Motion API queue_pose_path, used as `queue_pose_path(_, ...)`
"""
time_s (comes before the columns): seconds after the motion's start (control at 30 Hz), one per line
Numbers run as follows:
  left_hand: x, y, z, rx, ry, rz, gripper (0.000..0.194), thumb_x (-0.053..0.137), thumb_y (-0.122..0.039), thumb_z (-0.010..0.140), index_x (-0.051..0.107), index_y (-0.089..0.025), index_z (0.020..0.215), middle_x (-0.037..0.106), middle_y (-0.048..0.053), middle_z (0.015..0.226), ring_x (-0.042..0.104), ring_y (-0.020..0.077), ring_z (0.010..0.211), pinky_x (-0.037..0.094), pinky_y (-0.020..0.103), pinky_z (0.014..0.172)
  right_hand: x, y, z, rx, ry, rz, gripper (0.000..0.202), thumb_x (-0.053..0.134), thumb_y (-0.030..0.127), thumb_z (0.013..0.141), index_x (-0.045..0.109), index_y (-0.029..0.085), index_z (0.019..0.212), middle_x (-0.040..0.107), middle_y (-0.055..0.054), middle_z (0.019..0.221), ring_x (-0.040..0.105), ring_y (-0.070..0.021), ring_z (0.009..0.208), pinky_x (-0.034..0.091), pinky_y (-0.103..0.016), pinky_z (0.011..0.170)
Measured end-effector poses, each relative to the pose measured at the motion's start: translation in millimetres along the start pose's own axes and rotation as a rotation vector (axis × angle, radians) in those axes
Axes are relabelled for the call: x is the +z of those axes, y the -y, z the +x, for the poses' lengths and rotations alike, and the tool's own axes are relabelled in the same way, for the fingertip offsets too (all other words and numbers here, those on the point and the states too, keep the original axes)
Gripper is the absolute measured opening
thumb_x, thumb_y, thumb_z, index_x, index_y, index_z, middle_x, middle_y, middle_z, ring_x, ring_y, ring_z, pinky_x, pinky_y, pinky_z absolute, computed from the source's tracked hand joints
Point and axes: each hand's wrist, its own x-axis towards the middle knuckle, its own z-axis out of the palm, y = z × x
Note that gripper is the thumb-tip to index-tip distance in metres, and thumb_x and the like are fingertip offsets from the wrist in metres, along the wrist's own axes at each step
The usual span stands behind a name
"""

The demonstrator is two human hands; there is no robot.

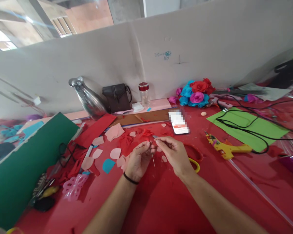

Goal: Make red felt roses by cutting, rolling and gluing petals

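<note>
My left hand (139,160), with a dark band at its wrist, is closed around a thin wire stem (153,158) that slants down below the fingers. Close on its right, my right hand (176,156) has thumb and forefinger pinched together near the top of the stem; what they hold is too small to make out. Red crepe paper petals (127,143) lie just behind the fingers. Scissors with a yellow handle (197,165) are partly hidden behind my right hand. Cut pink petals (115,153) and a blue petal (108,166) are scattered to the left.
A yellow glue gun (224,148) with its cord and a green sheet (256,125) are at right. Behind stand a phone (179,122), a paper flower bunch (196,94), a glass bottle (144,96), a black bag (117,97) and a metal flask (91,99). A green board (31,172) borders the left.
</note>
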Motion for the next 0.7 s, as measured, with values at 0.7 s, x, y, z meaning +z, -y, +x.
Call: queue_pose_path(0.7,1.0,9,-3,0.144,0.104,0.191,0.019,0.082,-0.016,0.055,0.072,-0.018,0.072,0.071,0.001,0.070,0.067,0.0179,0.075,0.052,0.031,0.077,4,7,-9,-0.258,0.019,-0.222,0.010,0.060,0.025,0.078,0.065,0.022,0.070,0.056,-0.001,0.072,0.051,-0.0149,0.067,0.043,-0.026,0.059)
